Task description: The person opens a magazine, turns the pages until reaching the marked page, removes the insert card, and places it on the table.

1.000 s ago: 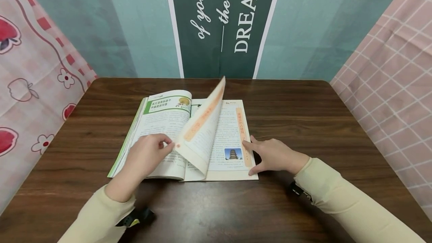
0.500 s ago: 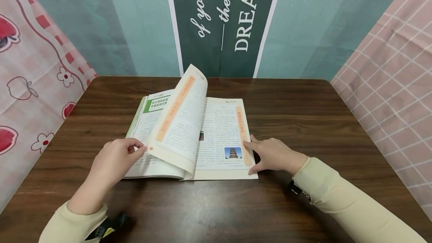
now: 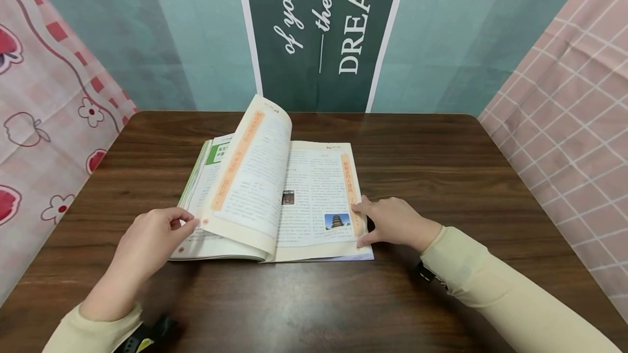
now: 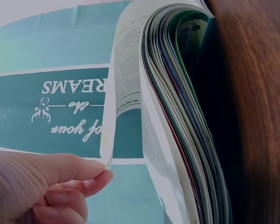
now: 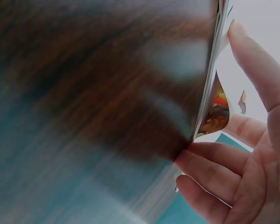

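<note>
An open magazine [image 3: 311,227] lies on the wooden table in the head view, its thicker stack of pages on the left. My left hand [image 3: 147,244] pinches the lower outer corner of a raised page [image 3: 252,184] between thumb and index finger. That page, with an orange title band, stands curved above the left stack; the left wrist view shows it held away from the stack [image 4: 177,116]. At the right edge, my right hand [image 3: 397,222] has thumb and fingers on a page [image 5: 235,88] with its edge slightly lifted, exposing a colourful page [image 5: 217,112] beneath.
The dark wooden table [image 3: 441,168] extends around the magazine. Behind it hangs a teal cloth [image 3: 196,42] with white lettering. Patterned pink cloths flank the table, fruit-printed on the left [image 3: 49,124] and checked on the right [image 3: 564,124]. Each wrist wears a black strap.
My left hand has drawn the pinched page leftward over the left stack, uncovering more of the right page. Near my right hand, the right page's lower edge has lifted, showing a bluish strip beneath.
</note>
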A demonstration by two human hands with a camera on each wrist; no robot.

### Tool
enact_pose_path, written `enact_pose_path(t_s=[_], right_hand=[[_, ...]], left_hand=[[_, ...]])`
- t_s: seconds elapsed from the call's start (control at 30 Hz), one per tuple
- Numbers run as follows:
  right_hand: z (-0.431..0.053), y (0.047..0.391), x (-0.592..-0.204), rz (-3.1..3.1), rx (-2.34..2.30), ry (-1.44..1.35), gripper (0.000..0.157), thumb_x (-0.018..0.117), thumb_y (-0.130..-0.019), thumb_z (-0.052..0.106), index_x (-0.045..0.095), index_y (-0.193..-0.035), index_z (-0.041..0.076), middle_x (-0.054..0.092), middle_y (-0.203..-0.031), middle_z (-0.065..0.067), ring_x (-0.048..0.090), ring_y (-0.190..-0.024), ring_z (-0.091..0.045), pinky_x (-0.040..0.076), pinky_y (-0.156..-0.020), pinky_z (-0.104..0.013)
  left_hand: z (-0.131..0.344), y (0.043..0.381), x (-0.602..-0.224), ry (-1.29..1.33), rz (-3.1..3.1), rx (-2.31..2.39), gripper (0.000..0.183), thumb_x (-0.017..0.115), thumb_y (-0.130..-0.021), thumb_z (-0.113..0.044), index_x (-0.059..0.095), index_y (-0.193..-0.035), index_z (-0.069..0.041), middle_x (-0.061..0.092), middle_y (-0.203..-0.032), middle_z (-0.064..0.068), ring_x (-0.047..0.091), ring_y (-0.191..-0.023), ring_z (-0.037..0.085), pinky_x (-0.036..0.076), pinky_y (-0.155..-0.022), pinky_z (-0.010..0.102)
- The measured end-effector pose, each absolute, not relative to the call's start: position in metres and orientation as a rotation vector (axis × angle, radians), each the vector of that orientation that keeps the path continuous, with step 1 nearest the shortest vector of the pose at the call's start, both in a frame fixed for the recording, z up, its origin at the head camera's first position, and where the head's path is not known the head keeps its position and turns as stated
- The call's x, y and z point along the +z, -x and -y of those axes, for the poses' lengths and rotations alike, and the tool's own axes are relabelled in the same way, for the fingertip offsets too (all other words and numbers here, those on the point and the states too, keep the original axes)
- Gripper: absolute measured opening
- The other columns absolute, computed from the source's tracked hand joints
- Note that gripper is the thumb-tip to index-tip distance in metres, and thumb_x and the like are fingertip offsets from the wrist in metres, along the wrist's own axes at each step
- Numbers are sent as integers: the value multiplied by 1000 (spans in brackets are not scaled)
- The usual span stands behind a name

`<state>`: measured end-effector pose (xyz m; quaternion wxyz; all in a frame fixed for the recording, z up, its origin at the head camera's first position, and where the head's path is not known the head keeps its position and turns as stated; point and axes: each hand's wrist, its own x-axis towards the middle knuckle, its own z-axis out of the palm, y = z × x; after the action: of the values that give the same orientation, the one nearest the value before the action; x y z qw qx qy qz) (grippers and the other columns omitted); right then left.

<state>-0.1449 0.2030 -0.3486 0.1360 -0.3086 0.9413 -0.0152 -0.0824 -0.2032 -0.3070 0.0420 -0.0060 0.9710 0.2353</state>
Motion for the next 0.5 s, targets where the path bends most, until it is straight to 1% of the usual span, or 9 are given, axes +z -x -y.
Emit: enact_pose_path(t_s=[0.1,0.2,0.23,0.3,0.33,0.37,0.43,0.47,0.5], right_hand=[[-202,145,-350,-2762,-52,902,74,73,-69,56,60,-123,8,57,-120,-24,50,-55,-13,46,-54,-32],[-200,146,-352,-2799,-67,918,67,73,-70,54,62,-118,8,62,-112,-23,41,-49,-10,39,-46,-28],[-199,146,-353,-2816,-64,932,64,72,-71,53,62,-115,8,64,-107,-22,38,-47,-9,35,-43,-27],[-197,147,-355,-2854,-55,968,56,72,-73,49,63,-110,9,67,-89,-17,32,-44,-8,30,-40,-24],[-197,147,-356,-2872,-45,984,50,72,-74,46,63,-107,9,66,-80,-13,30,-44,-7,28,-39,-24],[-197,148,-356,-2892,-33,1002,44,73,-76,42,64,-105,10,64,-74,-11,30,-43,-7,26,-39,-23],[-196,148,-357,-2923,7,1036,32,72,-80,31,64,-102,10,62,-68,-9,30,-41,-7,27,-38,-23],[-196,148,-357,-2931,19,1041,26,71,-82,26,65,-102,10,62,-67,-10,31,-41,-7,27,-37,-23],[-196,148,-357,-2934,34,1034,22,70,-84,20,65,-103,10,64,-70,-11,32,-41,-7,29,-38,-24]], left_hand=[[208,80,-309,23,-2971,710,24,62,-88,-30,71,-93,-8,45,-56,-3,39,-52,15,29,-45,32],[214,78,-311,29,-2972,696,25,62,-89,-30,71,-94,-8,44,-55,-3,38,-50,15,29,-45,32],[216,77,-311,31,-2973,690,25,61,-89,-30,70,-94,-7,45,-56,-3,39,-51,15,29,-45,32],[219,75,-312,41,-2965,683,24,61,-89,-29,70,-94,-7,46,-57,-2,39,-51,15,29,-45,32],[221,74,-312,46,-2962,678,25,60,-89,-28,70,-95,-7,47,-58,-2,39,-51,15,30,-45,32],[222,74,-313,53,-2959,672,24,60,-89,-28,70,-95,-7,48,-59,-2,40,-52,15,30,-46,31],[226,73,-314,56,-2944,666,26,59,-90,-30,70,-95,-7,51,-61,-2,41,-54,15,31,-47,32],[228,72,-315,57,-2938,662,27,59,-90,-31,70,-95,-7,51,-61,-3,41,-54,15,30,-47,32],[230,71,-316,55,-2931,653,28,59,-90,-33,70,-95,-8,52,-62,-3,41,-55,15,30,-48,32]])
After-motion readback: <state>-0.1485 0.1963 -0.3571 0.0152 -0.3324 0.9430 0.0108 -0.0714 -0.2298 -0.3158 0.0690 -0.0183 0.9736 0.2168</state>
